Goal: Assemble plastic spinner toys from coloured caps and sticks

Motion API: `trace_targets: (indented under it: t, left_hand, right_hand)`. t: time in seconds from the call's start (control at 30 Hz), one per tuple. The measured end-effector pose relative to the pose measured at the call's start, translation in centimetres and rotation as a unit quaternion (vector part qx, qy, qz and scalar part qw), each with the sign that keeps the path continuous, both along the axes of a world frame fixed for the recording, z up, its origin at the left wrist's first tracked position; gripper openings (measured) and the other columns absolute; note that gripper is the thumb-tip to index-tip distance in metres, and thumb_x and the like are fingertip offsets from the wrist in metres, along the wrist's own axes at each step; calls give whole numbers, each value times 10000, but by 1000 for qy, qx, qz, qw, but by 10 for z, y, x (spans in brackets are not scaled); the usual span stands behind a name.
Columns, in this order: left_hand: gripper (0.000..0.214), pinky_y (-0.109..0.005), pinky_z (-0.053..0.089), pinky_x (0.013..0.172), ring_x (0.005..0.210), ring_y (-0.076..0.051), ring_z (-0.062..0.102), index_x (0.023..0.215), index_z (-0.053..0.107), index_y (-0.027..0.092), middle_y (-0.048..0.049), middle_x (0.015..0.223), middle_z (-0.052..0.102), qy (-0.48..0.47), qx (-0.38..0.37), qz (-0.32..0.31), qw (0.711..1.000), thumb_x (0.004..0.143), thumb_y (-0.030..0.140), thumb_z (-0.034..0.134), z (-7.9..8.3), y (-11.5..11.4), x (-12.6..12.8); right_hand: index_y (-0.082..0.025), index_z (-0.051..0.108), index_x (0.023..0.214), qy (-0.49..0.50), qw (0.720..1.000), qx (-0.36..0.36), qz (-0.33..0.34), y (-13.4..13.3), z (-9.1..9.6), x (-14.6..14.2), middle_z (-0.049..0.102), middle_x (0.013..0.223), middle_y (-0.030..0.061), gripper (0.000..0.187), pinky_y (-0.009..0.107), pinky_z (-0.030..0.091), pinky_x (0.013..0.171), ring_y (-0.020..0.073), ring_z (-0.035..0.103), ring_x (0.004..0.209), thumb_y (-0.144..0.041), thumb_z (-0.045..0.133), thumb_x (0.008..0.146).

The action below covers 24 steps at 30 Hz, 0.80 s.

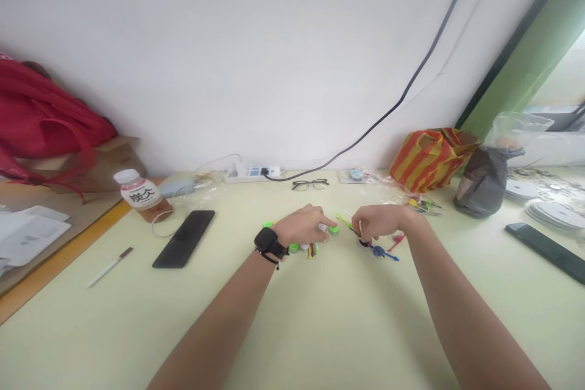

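Observation:
My left hand (305,225), with a black watch on its wrist, rests on the pale green table (320,329) and pinches a small green and white round piece (329,229). More little green round pieces (295,247) and coloured sticks lie under and beside it. My right hand (377,222) is closed, pinching a thin dark stick (354,231) a few centimetres from the left fingertips. Blue and red stick pieces (382,252) lie just below the right hand.
A black phone (184,238), a white pen (110,267) and a drink bottle (139,195) lie to the left. Glasses (310,184) and a power strip (253,173) sit by the wall. A striped bag (429,158), a grey bag (484,180), white discs (553,212) and a dark remote-like bar (546,250) stand right.

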<state>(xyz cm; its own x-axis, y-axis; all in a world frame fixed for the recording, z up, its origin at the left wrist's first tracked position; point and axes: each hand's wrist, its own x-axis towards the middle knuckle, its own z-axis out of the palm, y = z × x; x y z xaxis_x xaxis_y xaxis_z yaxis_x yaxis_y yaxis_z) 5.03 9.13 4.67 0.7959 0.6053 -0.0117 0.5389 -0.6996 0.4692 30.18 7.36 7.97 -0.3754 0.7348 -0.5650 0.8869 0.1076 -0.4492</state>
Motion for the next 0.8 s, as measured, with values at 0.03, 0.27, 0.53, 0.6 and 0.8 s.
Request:
trace_targets:
  t: [0.03,0.27,0.53,0.6,0.8]
  left_hand:
    - [354,-343,483,928,1111,-294,600,1198,792,299,-77,1012,655,6,5,0,1000,862,279,681,0,-1,0]
    - [355,-343,487,914,1141,-312,591,1210,766,274,-86,1021,656,26,24,4,999,874,327,666,1,-2,-1]
    - [489,-339,533,899,1096,-242,656,1302,613,232,-89,1220,685,-155,-52,68,984,886,473,703,7,3,-4]
    - [400,-334,550,894,1017,-209,687,1209,620,210,-85,1158,707,-239,-79,63,966,904,457,696,10,2,3]
    - [226,-310,575,860,912,-172,703,1121,639,181,-69,1013,736,-331,-54,61,940,945,324,637,13,-2,14]
  right_hand:
    - [-231,672,807,10,1000,7,1,-1,2,1,745,825,44,161,305,446,598,239,682,769,-230,666,646]
    - [-219,600,939,155,984,80,-37,1,2,2,688,922,51,156,297,470,690,204,606,832,-302,629,810]
    - [-228,521,989,281,953,89,-70,3,-3,-5,540,822,-19,222,273,411,653,151,479,737,-423,594,914]
    - [-229,515,991,321,939,95,-79,3,-2,-10,538,825,-15,236,281,426,690,158,503,769,-437,602,921]
    - [-241,506,975,391,910,94,-102,1,0,-25,545,856,-14,204,310,484,801,160,555,811,-416,601,931]
